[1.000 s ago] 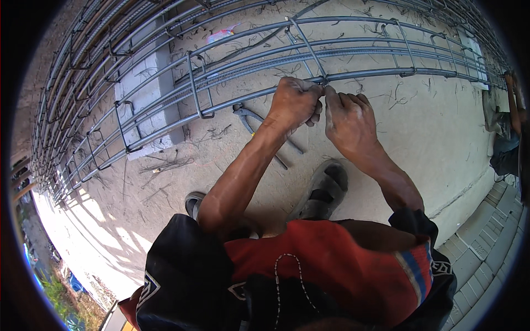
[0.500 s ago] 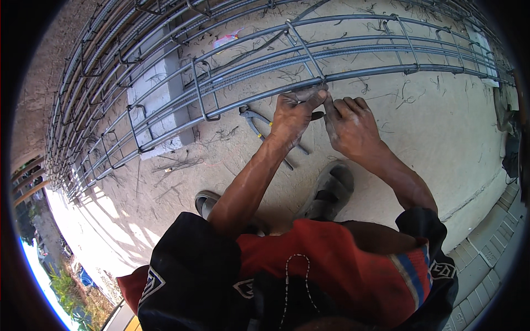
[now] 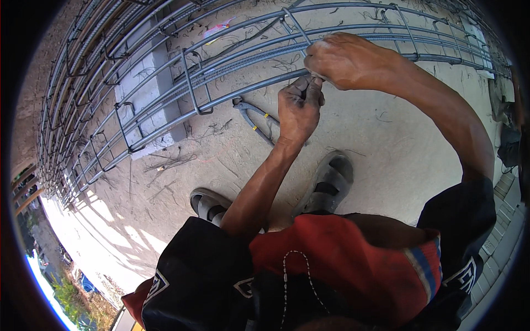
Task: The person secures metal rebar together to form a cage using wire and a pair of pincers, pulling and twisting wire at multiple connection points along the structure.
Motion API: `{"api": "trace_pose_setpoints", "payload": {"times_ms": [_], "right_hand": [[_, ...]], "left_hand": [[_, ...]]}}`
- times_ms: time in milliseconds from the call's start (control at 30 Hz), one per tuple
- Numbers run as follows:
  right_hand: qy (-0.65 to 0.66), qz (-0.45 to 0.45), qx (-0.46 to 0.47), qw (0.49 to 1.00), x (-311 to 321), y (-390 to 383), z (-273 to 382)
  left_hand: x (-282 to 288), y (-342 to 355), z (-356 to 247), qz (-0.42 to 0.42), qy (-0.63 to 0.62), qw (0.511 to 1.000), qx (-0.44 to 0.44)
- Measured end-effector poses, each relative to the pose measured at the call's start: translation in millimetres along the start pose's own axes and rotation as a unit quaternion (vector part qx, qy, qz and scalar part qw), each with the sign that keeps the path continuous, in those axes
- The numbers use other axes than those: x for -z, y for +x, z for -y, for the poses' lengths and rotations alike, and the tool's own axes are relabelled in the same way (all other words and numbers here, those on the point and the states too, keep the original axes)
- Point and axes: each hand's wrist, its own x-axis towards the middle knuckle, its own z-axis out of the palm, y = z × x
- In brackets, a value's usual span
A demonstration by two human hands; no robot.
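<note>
My right hand [image 3: 348,62] just swung over the near bar [image 3: 254,89] of the far rebar cage [image 3: 297,26], covering the work spot. My left hand [image 3: 300,108] pinches something unclear; right fingertips are hidden, so I can't tell.

the right hand [image 3: 345,60] bends over the near bar of a steel rebar cage [image 3: 254,90], its fingers meeting those of the left hand [image 3: 300,110]; pliers [image 3: 254,128] lie on the concrete floor [image 3: 386,154], toward its right edge grey tiles [image 3: 494,234].
</note>
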Motion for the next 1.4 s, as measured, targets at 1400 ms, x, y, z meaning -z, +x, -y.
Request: {"api": "trace_pose_setpoints", "payload": {"times_ms": [1400], "right_hand": [[0.436,-0.077,0.080,0.893,-178,14,220]], "left_hand": [[367,-125,94,-0.048,0.641,0.749,-0.163]]}}
